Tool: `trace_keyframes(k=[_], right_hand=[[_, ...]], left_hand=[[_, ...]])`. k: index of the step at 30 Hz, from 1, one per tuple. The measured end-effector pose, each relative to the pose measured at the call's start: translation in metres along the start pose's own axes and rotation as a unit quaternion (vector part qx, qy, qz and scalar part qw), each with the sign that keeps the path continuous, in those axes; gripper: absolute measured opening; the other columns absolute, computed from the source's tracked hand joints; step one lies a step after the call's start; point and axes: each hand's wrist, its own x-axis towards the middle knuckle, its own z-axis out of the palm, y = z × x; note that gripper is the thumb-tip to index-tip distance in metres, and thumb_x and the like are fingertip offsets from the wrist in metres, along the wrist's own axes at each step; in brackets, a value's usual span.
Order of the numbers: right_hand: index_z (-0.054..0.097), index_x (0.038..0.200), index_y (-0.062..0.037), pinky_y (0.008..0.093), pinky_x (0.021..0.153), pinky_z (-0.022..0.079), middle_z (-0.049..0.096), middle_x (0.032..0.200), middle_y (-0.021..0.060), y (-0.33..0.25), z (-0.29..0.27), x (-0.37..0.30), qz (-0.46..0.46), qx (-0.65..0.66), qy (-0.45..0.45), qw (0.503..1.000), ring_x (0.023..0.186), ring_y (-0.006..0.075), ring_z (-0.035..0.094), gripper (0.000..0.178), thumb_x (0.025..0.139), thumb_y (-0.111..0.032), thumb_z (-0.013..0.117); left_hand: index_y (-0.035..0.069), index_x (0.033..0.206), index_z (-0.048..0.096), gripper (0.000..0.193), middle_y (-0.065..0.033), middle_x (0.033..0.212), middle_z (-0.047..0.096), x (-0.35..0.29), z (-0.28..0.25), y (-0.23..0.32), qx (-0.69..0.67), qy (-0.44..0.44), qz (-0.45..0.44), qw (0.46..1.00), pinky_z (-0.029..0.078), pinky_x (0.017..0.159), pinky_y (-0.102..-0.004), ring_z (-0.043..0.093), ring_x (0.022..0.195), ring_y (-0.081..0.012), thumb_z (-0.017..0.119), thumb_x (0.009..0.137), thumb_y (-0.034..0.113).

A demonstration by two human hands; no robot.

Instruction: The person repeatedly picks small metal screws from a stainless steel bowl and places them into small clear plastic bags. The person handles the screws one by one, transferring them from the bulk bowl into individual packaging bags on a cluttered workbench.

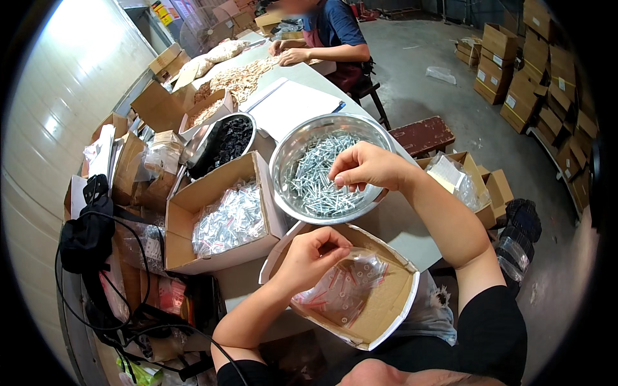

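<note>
My left hand (pixel 313 258) is closed in a pinch at the upper edge of a small clear plastic bag (pixel 364 266), above a shallow open cardboard box (pixel 394 302). In that box lie several more clear bags with red strips and small pale round pieces inside. My right hand (pixel 368 168) hovers over the right side of a round metal bowl (pixel 280 188), its fingers curled together; what they hold, if anything, is hidden. Silvery screws (pixel 322 168) fill much of the bowl. Left of it, a deeper cardboard box (pixel 187 222) holds a pile of filled clear bags (pixel 230 219).
Behind the boxes stands a metal bowl of black pieces (pixel 230 143). White paper (pixel 296 106) lies beyond the screws. Across the table, another person (pixel 331 45) handles small tan pieces (pixel 248 77). Black straps and cables (pixel 90 235) hang at left; stacked cartons (pixel 524 96) stand at right.
</note>
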Motion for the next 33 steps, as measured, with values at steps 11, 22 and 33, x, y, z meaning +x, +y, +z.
trace_keyframes(k=[11, 22, 33], right_hand=[[0.061, 0.093, -0.0022, 0.0201, 0.058, 0.05, 0.063, 0.08, 0.0028, -0.004, 0.002, -0.004, -0.013, 0.076, 0.008, 0.997, 0.069, 0.0075, 0.062, 0.011, 0.085, -0.009, 0.064], [0.059, 0.09, -0.0029, 0.0196, 0.055, 0.046, 0.062, 0.079, 0.0021, -0.004, 0.003, -0.003, -0.076, 0.085, -0.006, 0.994, 0.064, 0.007, 0.059, 0.008, 0.084, -0.008, 0.062], [0.061, 0.095, -0.0028, 0.0203, 0.061, 0.048, 0.065, 0.084, 0.0034, -0.009, 0.008, -0.004, -0.065, 0.065, -0.004, 0.996, 0.07, 0.0072, 0.06, 0.014, 0.086, -0.012, 0.067]], left_hand=[[-0.004, 0.087, 0.064, 0.012, -0.0008, 0.076, 0.063, -0.007, 0.001, 0.016, 0.031, 0.071, 0.056, 0.995, 0.045, 0.059, -0.0205, 0.053, 0.067, -0.0038, 0.068, 0.088, 0.007], [-0.004, 0.095, 0.068, 0.01, -0.0047, 0.085, 0.068, -0.005, -0.004, 0.016, -0.136, 0.134, 0.043, 0.981, 0.05, 0.065, -0.0208, 0.06, 0.072, -0.0063, 0.066, 0.088, 0.003], [-0.002, 0.083, 0.062, 0.009, 0.0026, 0.07, 0.059, -0.004, -0.024, 0.014, -0.082, 0.194, 0.081, 0.974, 0.04, 0.056, -0.0175, 0.049, 0.063, -0.0021, 0.069, 0.086, 0.003]])
